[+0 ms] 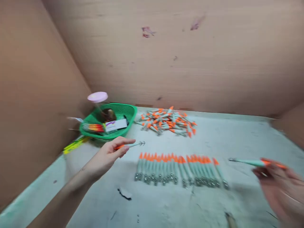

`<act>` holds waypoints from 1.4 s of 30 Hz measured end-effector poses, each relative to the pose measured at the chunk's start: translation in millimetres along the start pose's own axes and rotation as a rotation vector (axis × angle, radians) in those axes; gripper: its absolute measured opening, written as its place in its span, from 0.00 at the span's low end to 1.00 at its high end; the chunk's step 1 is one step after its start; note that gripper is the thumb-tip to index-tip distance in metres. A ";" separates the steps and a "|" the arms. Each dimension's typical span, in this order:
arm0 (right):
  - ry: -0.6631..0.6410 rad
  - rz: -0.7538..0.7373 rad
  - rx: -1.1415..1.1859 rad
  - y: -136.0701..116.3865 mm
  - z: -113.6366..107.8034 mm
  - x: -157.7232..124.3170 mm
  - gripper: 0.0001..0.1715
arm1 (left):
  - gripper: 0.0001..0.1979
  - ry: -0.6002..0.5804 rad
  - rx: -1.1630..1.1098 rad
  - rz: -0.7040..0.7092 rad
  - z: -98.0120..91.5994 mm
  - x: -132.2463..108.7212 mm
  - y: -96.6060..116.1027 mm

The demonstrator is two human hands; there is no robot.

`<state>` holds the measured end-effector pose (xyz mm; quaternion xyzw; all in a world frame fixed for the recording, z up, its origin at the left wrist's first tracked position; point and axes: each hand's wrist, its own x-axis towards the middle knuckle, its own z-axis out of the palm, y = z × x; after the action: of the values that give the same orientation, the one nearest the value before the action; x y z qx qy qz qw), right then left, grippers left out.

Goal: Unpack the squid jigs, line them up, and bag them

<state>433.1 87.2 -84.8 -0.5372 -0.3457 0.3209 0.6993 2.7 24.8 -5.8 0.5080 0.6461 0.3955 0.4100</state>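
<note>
Taking the row of lures [174,165] on the tabletop [220,136] as the dial's centre, its orange tips point to twelve and its hooks to six. Between nine and ten, the left hand [114,150] has its fingers [129,141] closed on one lure [133,145], hooks outward. At three, the blurred right hand [281,186] grips another lure [251,162] by its orange end, hooks towards nine. A loose pile [168,122] lies near twelve; the green basket [108,136] stands at ten.
</note>
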 end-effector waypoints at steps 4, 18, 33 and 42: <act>-0.148 0.176 0.015 -11.0 -14.8 20.1 0.26 | 0.23 -0.122 -0.241 -0.047 57.0 -17.4 0.4; -0.358 0.086 -0.545 18.2 6.8 6.6 0.25 | 0.30 -0.483 -0.755 -0.154 163.7 -35.3 10.5; -1.264 0.167 -0.276 -46.4 42.8 -104.6 0.22 | 0.16 -0.543 -0.711 -0.186 170.2 -41.9 4.4; -1.234 0.427 -0.266 -41.0 39.3 -106.5 0.21 | 0.16 -0.569 -0.682 -0.171 169.1 -39.3 -0.7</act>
<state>344.6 11.7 -52.4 -0.3935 -0.6052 0.6554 0.2220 165.8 2.1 -60.8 0.3773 0.3802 0.3949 0.7464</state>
